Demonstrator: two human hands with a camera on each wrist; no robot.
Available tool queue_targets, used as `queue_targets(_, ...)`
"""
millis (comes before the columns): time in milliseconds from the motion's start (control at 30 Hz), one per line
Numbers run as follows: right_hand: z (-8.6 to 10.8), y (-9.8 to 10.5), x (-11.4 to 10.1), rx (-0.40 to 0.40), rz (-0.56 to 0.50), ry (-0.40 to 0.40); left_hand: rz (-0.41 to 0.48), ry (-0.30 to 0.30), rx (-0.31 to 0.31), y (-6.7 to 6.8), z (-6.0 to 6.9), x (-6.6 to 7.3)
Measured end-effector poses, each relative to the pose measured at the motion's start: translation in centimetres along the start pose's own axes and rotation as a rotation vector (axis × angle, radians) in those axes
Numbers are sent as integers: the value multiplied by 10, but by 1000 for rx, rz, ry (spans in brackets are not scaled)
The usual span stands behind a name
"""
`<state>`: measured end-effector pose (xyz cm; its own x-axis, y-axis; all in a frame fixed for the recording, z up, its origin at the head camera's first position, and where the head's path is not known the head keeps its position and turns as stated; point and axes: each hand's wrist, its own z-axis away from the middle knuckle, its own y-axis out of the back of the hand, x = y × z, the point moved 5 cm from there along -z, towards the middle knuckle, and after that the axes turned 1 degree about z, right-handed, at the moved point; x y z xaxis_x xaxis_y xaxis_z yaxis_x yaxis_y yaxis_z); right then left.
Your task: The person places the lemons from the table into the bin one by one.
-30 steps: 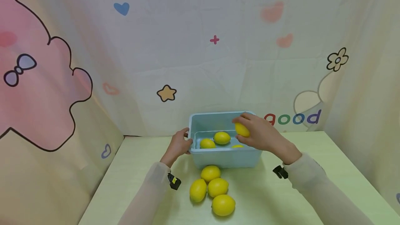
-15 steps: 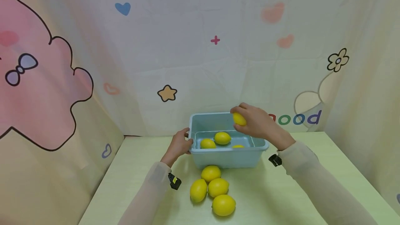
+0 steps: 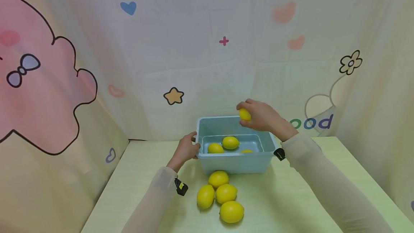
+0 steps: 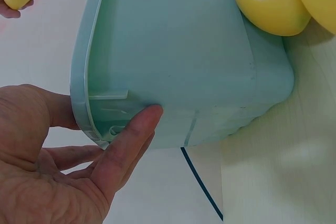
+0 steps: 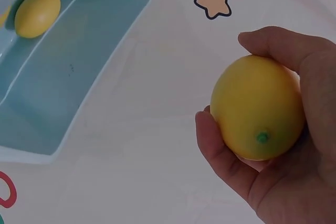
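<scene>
My right hand (image 3: 263, 115) holds a lemon (image 5: 257, 106) above the back right of a light blue plastic bin (image 3: 234, 164). Thumb and fingers curl round the fruit, whose green stem end shows in the right wrist view. At the bin's left end my left hand (image 3: 187, 149) grips the rim (image 4: 80, 72), with fingers on both sides of it in the left wrist view. Inside the bin lie a lemon (image 3: 230, 142), another lemon (image 3: 215, 148) at the left, and a third lemon (image 3: 247, 151) mostly hidden by the front wall.
Several lemons (image 3: 226, 193) lie in a cluster on the pale green table (image 3: 291, 197), just in front of the bin. Behind the table hangs a printed curtain (image 3: 194, 64), close to the bin's back edge.
My right hand has risen with the lemon, from low over the bin's right side to above its back rim, shifting slightly left. My left hand and the other lemons stay put.
</scene>
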<state>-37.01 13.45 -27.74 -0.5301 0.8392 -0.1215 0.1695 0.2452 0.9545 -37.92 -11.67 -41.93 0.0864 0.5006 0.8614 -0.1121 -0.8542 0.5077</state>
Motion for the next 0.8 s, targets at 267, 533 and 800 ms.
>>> queue_targets(267, -18, -3, 8, -94, -11, -37, -8, -2, 6, -1, 0, -1)
queue_targets(533, -30, -11, 10, -190, -15, -40, -13, 3, 12, -1, -1, -1)
queue_targets(800, -41, -22, 17, -289, -53, -90, -3, -1, 9, -1, 0, -1)
